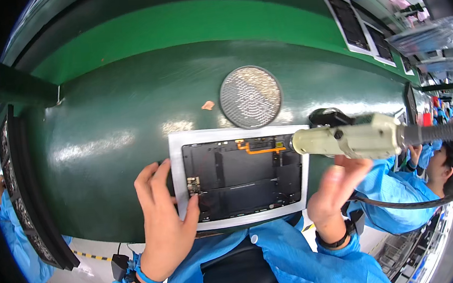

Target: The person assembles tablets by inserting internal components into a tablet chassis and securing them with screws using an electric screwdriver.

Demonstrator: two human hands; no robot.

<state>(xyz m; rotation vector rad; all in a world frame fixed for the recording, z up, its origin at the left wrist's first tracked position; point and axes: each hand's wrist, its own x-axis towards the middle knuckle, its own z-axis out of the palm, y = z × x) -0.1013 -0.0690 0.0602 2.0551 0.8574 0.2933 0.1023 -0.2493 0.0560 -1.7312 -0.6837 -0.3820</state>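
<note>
A worker in blue sleeves steadies an opened tablet back (240, 175) lying in a pale grey frame tray (175, 146) at the near edge of the dark green worktop (112, 124), in the centre of the view. The left hand (163, 222) lies flat on the tray's nine o'clock side, fingers (157, 182) spread and relaxed, the thumb touching the dark panel's lower left corner near a small circuit board (193, 185). The right hand (336, 191), blurred, sits at the tray's three o'clock side, fingers curled loosely together beneath a cream-coloured powered screwdriver (350, 139); whether they grip it cannot be told. The tool's tip points to nine o'clock, just beside an orange ribbon cable (259, 149). A round mesh disc (250, 97) rests at twelve o'clock from the tray.
</note>
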